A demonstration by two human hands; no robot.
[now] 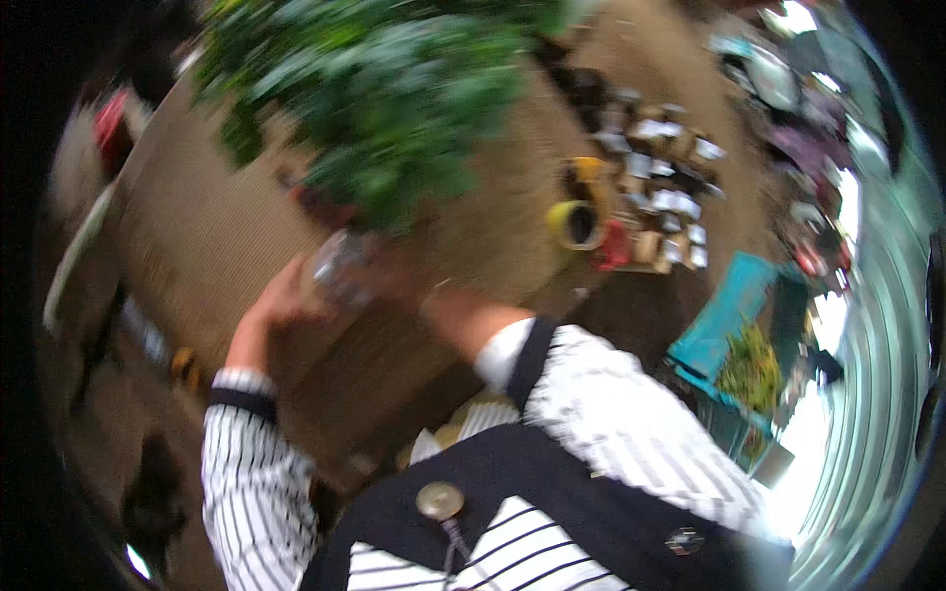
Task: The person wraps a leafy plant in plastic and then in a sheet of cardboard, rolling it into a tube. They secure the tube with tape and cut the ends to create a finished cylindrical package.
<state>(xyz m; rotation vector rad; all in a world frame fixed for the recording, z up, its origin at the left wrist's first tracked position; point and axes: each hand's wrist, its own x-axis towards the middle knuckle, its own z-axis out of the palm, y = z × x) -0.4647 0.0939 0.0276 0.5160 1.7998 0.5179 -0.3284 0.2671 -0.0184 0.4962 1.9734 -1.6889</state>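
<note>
A large bunch of green leafy stems [384, 111] fills the upper middle, its foliage pointing away from me and blurred by motion. Near its lower end is a shiny, pale wrapping [338, 262], perhaps clear plastic or foil. My left hand [292, 292] grips this wrapping from the left. My right hand [410, 281] is against its right side, just below the leaves; blur hides its fingers. Both hands are over a brown tabletop [214, 214] with a finely ribbed surface. Where the stems meet the wrapping, the hands and leaves hide the detail.
Right of the tabletop, a yellow round container [575, 225] with a dark inside stands beside a red item [613, 245] and several small white-topped things [669, 203]. A teal crate [728, 318] with yellow-green plants [750, 369] lies farther right. At far left is a red object [112, 129].
</note>
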